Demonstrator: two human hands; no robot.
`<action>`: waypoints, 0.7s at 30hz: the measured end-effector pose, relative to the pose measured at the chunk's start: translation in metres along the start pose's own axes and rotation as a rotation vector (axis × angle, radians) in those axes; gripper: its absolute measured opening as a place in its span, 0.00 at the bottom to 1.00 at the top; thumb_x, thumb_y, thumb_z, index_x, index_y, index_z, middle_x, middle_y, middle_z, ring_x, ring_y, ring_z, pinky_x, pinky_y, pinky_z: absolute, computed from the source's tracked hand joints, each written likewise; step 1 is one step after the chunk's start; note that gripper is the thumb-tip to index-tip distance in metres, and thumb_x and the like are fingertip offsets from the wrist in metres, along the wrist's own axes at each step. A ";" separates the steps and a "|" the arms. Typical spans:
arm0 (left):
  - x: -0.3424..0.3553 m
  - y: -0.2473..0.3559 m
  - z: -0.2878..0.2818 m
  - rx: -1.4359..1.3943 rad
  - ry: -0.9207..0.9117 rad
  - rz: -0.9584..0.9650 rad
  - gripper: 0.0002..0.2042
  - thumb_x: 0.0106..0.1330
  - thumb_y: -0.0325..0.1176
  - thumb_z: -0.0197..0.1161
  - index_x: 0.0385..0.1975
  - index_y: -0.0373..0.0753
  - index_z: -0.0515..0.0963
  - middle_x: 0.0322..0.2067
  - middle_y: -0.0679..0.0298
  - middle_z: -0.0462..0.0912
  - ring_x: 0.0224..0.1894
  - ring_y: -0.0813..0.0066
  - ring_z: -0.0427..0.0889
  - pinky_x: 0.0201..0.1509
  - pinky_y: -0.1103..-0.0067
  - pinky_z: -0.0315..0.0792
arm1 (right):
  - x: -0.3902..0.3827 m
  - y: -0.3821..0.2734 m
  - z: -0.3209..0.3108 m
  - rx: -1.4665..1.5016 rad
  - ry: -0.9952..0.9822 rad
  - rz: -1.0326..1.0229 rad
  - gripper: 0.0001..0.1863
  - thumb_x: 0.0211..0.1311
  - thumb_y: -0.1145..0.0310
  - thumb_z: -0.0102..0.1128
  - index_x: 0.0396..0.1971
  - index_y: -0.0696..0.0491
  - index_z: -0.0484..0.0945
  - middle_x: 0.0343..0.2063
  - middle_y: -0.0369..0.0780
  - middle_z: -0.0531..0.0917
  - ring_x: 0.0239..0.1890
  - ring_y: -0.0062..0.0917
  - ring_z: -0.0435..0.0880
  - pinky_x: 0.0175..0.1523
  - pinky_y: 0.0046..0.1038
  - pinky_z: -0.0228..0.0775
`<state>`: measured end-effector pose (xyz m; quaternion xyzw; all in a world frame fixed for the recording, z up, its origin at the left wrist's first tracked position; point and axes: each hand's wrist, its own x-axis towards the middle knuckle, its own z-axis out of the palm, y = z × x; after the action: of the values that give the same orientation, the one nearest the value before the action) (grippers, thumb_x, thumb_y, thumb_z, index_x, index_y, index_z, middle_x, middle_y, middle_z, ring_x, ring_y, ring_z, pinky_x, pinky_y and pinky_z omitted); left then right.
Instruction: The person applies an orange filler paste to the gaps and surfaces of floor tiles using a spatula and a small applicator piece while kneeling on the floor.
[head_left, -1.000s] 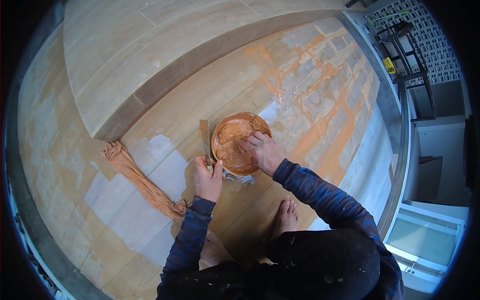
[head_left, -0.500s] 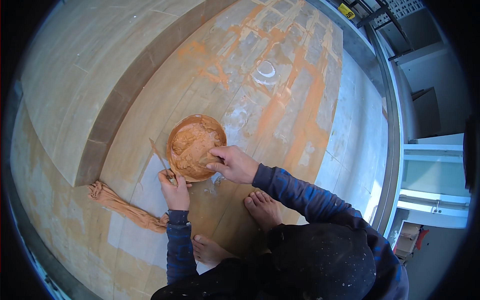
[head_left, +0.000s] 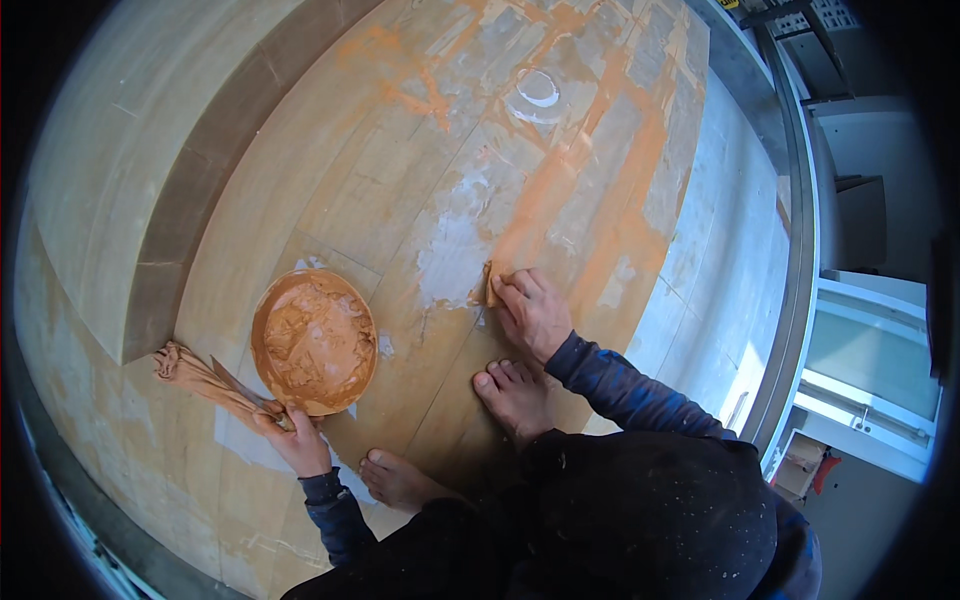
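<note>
Orange filler is already streaking many joints of the pale tiled floor [head_left: 330, 200], while the nearer joints are looking bare. The right hand [head_left: 530, 312] is reaching forward, pinching a lump of filler [head_left: 490, 285] against a joint; the left hand [head_left: 295, 440] is gripping a flat scraper [head_left: 240, 385] beside the round bowl of orange paste [head_left: 313, 340]

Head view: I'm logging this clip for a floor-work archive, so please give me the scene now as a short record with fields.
Setting: pale tiled floor with orange streaks along its joints
Left hand: at the near rim of the bowl, fingers around a flat blade tool
Right hand: pressing a small orange-smeared pad onto a joint
Bowl: round, filled with orange paste, standing on the floor
Cloth: orange-stained, lying left of the bowl
Feet: bare, between bowl and right hand
</note>
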<state>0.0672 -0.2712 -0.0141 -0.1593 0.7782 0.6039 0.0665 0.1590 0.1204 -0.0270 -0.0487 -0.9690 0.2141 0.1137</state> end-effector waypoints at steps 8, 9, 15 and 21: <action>-0.010 0.003 -0.009 0.084 0.088 0.018 0.15 0.76 0.27 0.55 0.57 0.36 0.62 0.47 0.61 0.70 0.36 0.76 0.78 0.33 0.80 0.80 | -0.006 -0.029 -0.030 0.394 -0.107 0.263 0.16 0.56 0.75 0.65 0.47 0.56 0.82 0.39 0.45 0.82 0.45 0.45 0.81 0.48 0.39 0.76; -0.011 0.002 -0.012 0.094 0.089 0.014 0.15 0.76 0.27 0.55 0.57 0.36 0.62 0.47 0.61 0.70 0.36 0.76 0.78 0.33 0.80 0.80 | 0.009 -0.006 -0.037 0.367 -0.028 0.319 0.16 0.56 0.77 0.65 0.46 0.57 0.82 0.40 0.46 0.83 0.45 0.46 0.81 0.49 0.40 0.76; -0.015 0.005 -0.012 0.012 0.081 0.080 0.11 0.75 0.27 0.55 0.53 0.35 0.63 0.46 0.61 0.69 0.37 0.76 0.78 0.33 0.80 0.81 | 0.044 0.057 -0.024 -0.090 0.015 0.204 0.14 0.51 0.70 0.70 0.39 0.56 0.83 0.39 0.43 0.80 0.47 0.41 0.80 0.49 0.40 0.77; -0.014 -0.007 -0.020 0.079 0.107 0.137 0.09 0.75 0.26 0.55 0.49 0.34 0.64 0.45 0.60 0.69 0.38 0.75 0.78 0.33 0.80 0.81 | -0.045 -0.075 0.013 0.111 -0.215 -0.042 0.21 0.51 0.69 0.71 0.47 0.55 0.82 0.39 0.40 0.79 0.46 0.36 0.81 0.46 0.36 0.80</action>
<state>0.0845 -0.2892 -0.0113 -0.1352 0.8128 0.5665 -0.0104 0.1962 0.0411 -0.0158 0.0013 -0.9630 0.2691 0.0163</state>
